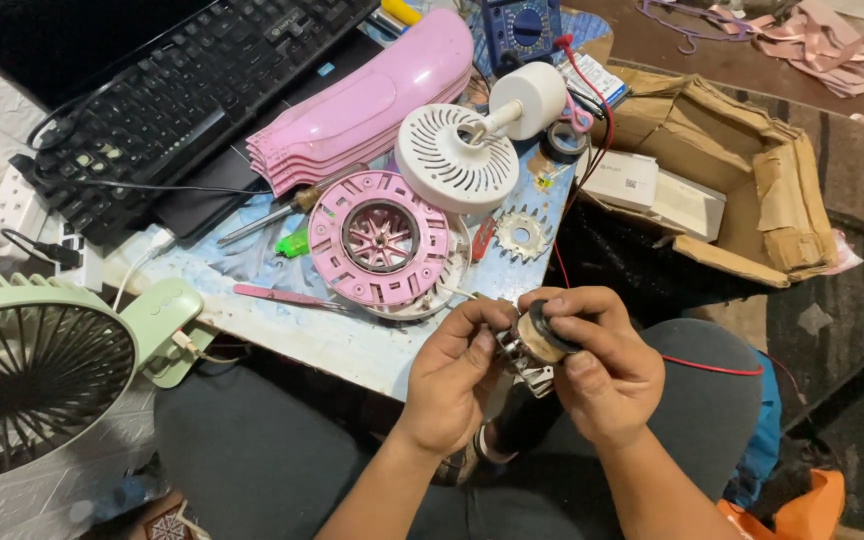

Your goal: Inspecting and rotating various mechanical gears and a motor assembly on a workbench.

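Observation:
Both hands hold a small fan motor (535, 345) just off the table's front edge, above my lap. My left hand (455, 373) pinches its metal side from the left. My right hand (594, 362) wraps around the round tan and black end from the right. Thin wires run from the motor toward the pink round fan housing (380, 240) lying flat on the table. A red wire (712, 367) crosses my right knee.
On the table lie a white fan grille on a stand (456, 155), pink fan blades (362, 105), a screwdriver (287, 208), pink tweezers (282, 296), a toothed disc (522, 234) and a black keyboard (182, 100). A green fan (32, 375) stands left; a torn cardboard box (742, 170) lies right.

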